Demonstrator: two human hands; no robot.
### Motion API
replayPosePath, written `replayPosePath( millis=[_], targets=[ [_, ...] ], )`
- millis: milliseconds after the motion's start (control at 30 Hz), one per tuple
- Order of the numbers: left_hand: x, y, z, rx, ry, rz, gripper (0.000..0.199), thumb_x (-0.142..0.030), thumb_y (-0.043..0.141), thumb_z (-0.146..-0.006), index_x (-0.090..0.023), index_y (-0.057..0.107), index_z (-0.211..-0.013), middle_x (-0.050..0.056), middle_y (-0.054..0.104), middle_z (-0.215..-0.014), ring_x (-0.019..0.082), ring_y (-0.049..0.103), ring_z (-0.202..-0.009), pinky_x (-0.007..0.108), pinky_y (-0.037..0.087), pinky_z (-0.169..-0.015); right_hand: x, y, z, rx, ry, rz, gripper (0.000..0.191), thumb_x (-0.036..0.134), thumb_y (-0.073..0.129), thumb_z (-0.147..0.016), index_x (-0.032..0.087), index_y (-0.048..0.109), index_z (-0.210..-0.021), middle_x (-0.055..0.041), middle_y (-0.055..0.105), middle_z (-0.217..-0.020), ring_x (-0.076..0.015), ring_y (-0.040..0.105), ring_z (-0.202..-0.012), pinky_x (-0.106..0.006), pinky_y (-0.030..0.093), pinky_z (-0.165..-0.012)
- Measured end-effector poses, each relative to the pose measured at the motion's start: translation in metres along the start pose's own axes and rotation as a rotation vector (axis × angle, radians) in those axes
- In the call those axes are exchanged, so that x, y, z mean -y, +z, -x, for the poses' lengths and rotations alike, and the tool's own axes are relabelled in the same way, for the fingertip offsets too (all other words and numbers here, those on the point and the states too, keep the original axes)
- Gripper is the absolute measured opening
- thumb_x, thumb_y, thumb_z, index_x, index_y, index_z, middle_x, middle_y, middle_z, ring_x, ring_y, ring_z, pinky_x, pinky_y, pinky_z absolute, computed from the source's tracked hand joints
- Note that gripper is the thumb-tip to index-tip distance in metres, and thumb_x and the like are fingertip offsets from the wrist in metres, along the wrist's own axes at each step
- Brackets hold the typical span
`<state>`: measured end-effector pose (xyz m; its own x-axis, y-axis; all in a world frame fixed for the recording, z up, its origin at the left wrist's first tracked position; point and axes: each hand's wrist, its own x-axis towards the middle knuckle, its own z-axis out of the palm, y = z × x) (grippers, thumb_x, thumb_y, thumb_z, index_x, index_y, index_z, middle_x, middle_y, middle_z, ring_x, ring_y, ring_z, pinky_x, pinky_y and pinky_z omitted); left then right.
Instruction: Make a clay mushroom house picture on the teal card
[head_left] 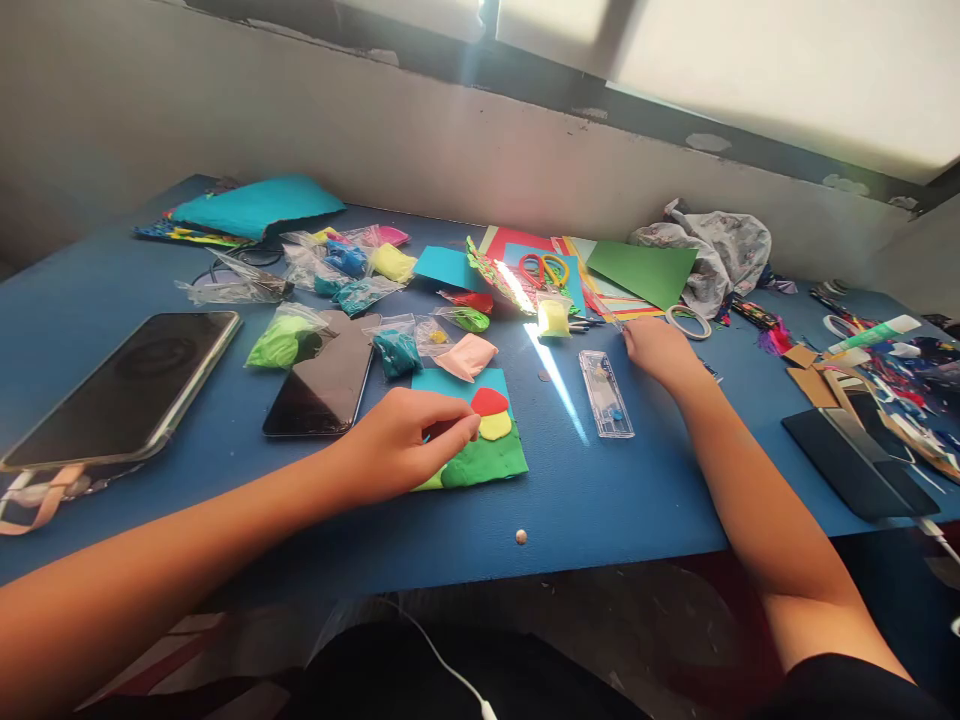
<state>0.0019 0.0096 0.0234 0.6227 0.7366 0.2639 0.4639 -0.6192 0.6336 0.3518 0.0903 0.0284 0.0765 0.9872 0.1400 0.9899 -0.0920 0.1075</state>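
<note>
Clay picture (480, 440) on blue card lies mid-counter (600, 500), already bearing green ground and red and yellow shapes; much blue remains bare. The left hand (405, 440) rests on it, fingers curled, holding nothing visible. The right hand (656, 350) reaches flat toward tape (688, 321).

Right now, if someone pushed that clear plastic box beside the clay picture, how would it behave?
The clear plastic box lies flat and long on the smooth blue table, so it would probably slide, not roll or tip. It looks thin-walled and nearly empty, so likely light. The right hand rests just beyond it.
</note>
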Motion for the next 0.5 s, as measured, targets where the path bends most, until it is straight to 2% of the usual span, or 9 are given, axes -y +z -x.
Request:
replayPosePath(
  millis=[133,200,267,367,500],
  targets=[
    [0.0,0.0,-0.001,-0.009,0.007,0.005,0.036,-0.033,0.041,-0.092,-0.016,0.061,-0.067,-0.003,0.051,-0.051,0.008,0.04,-0.049,0.021,0.03,-0.049,-0.015,-0.028,0.013,-0.104,0.096,-0.016,0.033,0.011,0.049,-0.067,0.016,0.063,-0.097,-0.0172,0.068,-0.087,-0.0315,0.062,-0.077,-0.037,0.041,-0.062],
    [-0.001,-0.001,-0.001,-0.003,0.02,0.001,0.036,-0.032,0.041,-0.092,-0.016,0.06,-0.067,-0.003,0.052,-0.052,0.008,0.041,-0.049,0.021,0.03,-0.049,-0.018,-0.042,0.018,-0.308,0.102,-0.179,0.029,0.012,0.045,-0.068,0.018,0.061,-0.092,-0.0162,0.068,-0.086,-0.0297,0.063,-0.08,-0.038,0.044,-0.067],
    [-0.001,-0.001,0.0,-0.007,0.04,-0.022,0.035,-0.031,0.041,-0.092,-0.016,0.06,-0.067,-0.003,0.054,-0.053,0.008,0.042,-0.048,0.021,0.031,-0.049,-0.012,-0.049,0.022,-0.398,0.02,-0.273,0.023,0.013,0.041,-0.071,0.02,0.059,-0.085,-0.0152,0.067,-0.082,-0.0266,0.063,-0.08,-0.038,0.046,-0.073],
    [-0.001,0.0,0.001,-0.066,0.085,-0.109,0.033,-0.029,0.041,-0.092,-0.016,0.06,-0.068,-0.001,0.059,-0.058,0.009,0.047,-0.051,0.021,0.035,-0.052,0.014,-0.044,0.029,-0.342,-0.157,-0.332,0.015,0.016,0.044,-0.074,0.022,0.056,-0.08,-0.0106,0.068,-0.084,-0.0234,0.064,-0.082,-0.036,0.047,-0.077],
    [0.002,0.001,0.002,-0.249,0.075,-0.231,0.027,-0.03,0.042,-0.093,-0.017,0.063,-0.081,0.001,0.063,-0.066,0.013,0.053,-0.059,0.023,0.04,-0.059,0.059,-0.021,0.046,-0.273,-0.44,-0.376,0.013,0.018,0.043,-0.081,0.023,0.056,-0.08,-0.0076,0.065,-0.078,-0.0233,0.061,-0.078,-0.037,0.047,-0.078]
  ],
)
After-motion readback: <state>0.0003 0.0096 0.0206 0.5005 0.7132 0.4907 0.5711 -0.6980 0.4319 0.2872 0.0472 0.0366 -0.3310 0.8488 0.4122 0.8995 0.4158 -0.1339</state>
